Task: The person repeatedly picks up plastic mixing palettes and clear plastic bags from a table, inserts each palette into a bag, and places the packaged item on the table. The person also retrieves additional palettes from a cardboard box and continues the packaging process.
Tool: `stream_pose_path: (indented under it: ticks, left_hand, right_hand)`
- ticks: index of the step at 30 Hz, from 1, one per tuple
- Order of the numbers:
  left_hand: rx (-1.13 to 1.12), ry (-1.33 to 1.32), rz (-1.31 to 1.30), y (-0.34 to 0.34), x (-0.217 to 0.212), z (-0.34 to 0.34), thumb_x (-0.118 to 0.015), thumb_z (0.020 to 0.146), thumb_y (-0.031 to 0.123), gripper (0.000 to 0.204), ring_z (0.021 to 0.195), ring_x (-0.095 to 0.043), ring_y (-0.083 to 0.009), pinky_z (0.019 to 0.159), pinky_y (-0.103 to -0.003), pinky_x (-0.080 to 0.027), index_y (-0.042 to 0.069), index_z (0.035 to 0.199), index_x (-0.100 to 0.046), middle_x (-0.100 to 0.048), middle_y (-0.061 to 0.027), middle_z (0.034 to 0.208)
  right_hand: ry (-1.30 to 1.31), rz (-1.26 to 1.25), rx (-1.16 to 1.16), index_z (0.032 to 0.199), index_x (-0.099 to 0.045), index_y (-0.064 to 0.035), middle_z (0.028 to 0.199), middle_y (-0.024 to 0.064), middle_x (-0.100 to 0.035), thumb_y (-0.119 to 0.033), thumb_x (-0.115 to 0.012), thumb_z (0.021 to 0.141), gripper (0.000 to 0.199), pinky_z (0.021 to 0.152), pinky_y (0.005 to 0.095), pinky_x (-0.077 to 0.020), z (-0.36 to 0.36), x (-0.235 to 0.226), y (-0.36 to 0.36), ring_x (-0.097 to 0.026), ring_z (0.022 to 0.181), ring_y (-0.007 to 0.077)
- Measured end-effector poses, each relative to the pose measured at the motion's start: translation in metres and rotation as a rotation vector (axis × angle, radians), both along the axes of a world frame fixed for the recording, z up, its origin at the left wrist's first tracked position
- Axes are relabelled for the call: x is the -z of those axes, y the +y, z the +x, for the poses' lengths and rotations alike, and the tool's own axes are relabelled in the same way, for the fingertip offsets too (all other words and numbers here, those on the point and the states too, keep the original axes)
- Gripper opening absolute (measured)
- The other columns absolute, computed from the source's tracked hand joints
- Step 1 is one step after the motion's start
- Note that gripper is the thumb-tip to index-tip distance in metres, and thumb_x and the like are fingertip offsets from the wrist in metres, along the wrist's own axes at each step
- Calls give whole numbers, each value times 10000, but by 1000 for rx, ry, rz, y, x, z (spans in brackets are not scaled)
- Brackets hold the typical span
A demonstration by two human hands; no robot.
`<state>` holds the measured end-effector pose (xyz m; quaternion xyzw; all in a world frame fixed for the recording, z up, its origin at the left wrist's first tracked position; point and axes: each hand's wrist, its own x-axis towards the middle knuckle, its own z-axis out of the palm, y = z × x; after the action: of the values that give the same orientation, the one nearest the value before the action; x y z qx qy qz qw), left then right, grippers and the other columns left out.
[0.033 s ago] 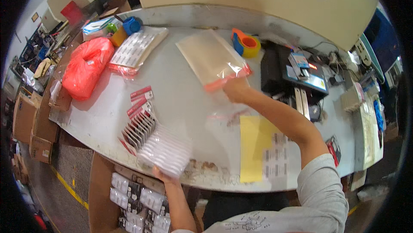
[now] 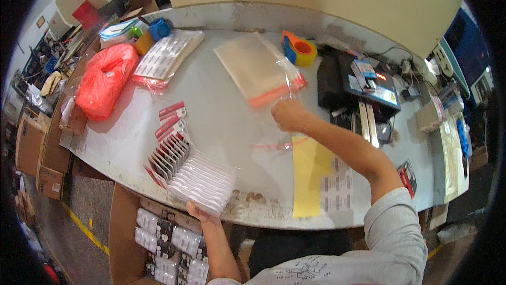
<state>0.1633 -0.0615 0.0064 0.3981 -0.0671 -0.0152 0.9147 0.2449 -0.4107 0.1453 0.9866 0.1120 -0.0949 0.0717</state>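
1. Packs point(image 2: 203, 178) are leaning in a row, counter's point(image 2: 221, 121) front left, probably feeling light, stiff; hold both ends.
2. Bags point(image 2: 252, 69) are lying farther back, likely slippery.
3. Left hand point(image 2: 199, 212) is gripping packs' near end; right hand point(image 2: 288, 115) is curling, grip unclear.

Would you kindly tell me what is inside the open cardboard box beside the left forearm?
The open cardboard box holds rows of white and black packages. Anything beneath that top layer is covered, and the left forearm may hide more.
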Motion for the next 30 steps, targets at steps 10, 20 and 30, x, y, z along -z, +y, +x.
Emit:
stream_pose_path:
  ticks: [10,20,30]
  left_hand:
    - [674,-140,355,21,-59,-129,-751,580,329,926,1170,-446,-231,994,-395,-375,24,1345,-327,-456,-109,1278]
    - [689,89,492,-27,-71,-186,-904,426,207,1321,1188,-430,-228,1032,-377,-312,31,1434,-68,-417,-137,1302]
    - [674,150,717,-38,-98,-209,-921,426,332,1498,1263,-355,-370,1062,-426,-279,70,1418,171,-222,-305,1389]
  right_hand:
    - [-136,496,-160,815,-621,-38,840,160,-598,-149,-587,707,158,698,410,-494,-172,61,111,-605,793,321]
    - [424,942,-35,889,-724,-108,765,91,-670,-215,-723,743,181,631,340,-486,-184,12,28,-639,678,228]
    - [214,1197,269,840,-723,-78,814,67,-691,-99,-720,743,99,675,276,-502,-225,-4,39,-646,726,160]
